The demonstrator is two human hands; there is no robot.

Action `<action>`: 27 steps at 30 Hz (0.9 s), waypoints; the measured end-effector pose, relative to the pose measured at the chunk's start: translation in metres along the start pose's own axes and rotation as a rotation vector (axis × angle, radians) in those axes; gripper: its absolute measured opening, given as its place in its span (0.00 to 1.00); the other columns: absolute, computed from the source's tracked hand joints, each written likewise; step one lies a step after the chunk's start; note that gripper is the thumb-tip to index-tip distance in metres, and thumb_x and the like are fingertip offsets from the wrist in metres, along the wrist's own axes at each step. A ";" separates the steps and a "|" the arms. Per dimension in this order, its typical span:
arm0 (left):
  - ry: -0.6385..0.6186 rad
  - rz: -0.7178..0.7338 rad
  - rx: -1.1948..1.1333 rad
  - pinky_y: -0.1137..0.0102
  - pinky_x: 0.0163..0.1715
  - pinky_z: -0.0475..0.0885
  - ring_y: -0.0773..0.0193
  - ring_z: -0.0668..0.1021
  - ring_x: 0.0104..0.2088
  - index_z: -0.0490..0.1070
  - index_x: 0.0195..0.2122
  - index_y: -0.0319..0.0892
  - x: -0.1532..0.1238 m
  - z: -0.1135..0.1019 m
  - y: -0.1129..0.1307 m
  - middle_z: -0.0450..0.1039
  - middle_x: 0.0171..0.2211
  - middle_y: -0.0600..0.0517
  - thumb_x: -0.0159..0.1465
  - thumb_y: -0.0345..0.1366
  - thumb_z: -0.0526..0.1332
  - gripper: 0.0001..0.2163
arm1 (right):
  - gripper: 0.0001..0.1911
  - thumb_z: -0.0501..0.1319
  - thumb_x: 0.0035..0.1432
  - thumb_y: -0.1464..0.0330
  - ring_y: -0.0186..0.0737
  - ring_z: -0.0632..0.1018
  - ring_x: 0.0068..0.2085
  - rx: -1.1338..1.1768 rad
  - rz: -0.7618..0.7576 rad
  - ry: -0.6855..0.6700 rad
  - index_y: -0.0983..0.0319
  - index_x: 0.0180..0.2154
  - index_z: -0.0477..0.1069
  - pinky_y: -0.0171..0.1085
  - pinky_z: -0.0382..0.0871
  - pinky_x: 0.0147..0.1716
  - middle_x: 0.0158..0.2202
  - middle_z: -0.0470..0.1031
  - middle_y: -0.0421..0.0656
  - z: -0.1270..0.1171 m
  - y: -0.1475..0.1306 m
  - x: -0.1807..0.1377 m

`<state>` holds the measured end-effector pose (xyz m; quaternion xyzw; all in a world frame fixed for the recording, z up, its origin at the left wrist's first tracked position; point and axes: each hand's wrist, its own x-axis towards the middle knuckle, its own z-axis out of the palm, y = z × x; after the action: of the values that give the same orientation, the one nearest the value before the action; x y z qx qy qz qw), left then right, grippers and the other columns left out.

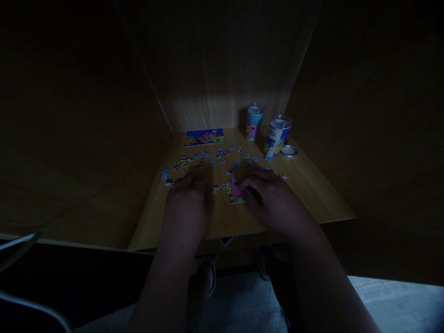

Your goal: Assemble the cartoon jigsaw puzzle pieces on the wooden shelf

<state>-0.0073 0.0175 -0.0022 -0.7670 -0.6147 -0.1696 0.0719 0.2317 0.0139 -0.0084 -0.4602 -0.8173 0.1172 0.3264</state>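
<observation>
Two bare arms, a left forearm (171,273) and a right forearm (326,263), reach in over the front edge of the surface (222,224), and here's the action! The right hand (272,196) has its fingertips down at the pink side of the partly joined jigsaw (236,190), which lies between the hands, nearer the front edge than the back. The left hand (189,196) rests knuckles-up toward the left edge. It's murky in there: I can't tell whether either grip is open or closed on a piece. Beyond, loose jigsaw pieces (207,155) sprawl in a ragged arc; a SpongeBob picture sheet (204,138) lies by the back left corner, while a far canister (255,122) and a near canister (277,136) stand toward the back right corner, a round lid (289,151) beside the nearer. The step looks like fitting at that pink side. My call: match the colours to the sheet, square up the tabs, press straight down, and brace the joined part with the left fingers so nothing splits.
</observation>
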 end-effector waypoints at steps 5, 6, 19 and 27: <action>0.005 0.007 -0.021 0.53 0.52 0.80 0.46 0.82 0.48 0.79 0.43 0.43 0.000 0.000 0.000 0.82 0.47 0.43 0.78 0.32 0.58 0.10 | 0.10 0.62 0.75 0.76 0.48 0.83 0.53 -0.005 0.006 -0.007 0.56 0.45 0.80 0.49 0.75 0.58 0.50 0.85 0.43 0.001 0.001 -0.001; -0.001 0.004 -0.021 0.53 0.52 0.80 0.46 0.82 0.48 0.79 0.43 0.43 0.000 0.000 0.000 0.82 0.47 0.42 0.78 0.32 0.58 0.10 | 0.10 0.62 0.76 0.75 0.48 0.83 0.53 -0.009 0.008 -0.009 0.56 0.45 0.80 0.49 0.75 0.58 0.50 0.85 0.44 0.001 0.001 0.000; 0.018 0.013 -0.015 0.54 0.51 0.80 0.48 0.82 0.46 0.79 0.42 0.44 0.000 0.002 -0.001 0.82 0.45 0.43 0.77 0.32 0.58 0.10 | 0.10 0.63 0.75 0.76 0.49 0.83 0.54 -0.002 -0.004 0.003 0.56 0.44 0.80 0.50 0.76 0.59 0.50 0.85 0.44 0.001 0.001 -0.001; 0.000 0.010 -0.019 0.53 0.52 0.80 0.46 0.82 0.47 0.80 0.44 0.42 0.001 0.001 0.000 0.82 0.46 0.42 0.77 0.32 0.58 0.10 | 0.10 0.62 0.75 0.75 0.48 0.83 0.53 0.002 -0.004 0.001 0.56 0.43 0.79 0.49 0.76 0.58 0.49 0.84 0.44 0.000 0.001 0.000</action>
<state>-0.0073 0.0185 -0.0030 -0.7706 -0.6094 -0.1749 0.0655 0.2320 0.0145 -0.0089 -0.4583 -0.8179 0.1170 0.3275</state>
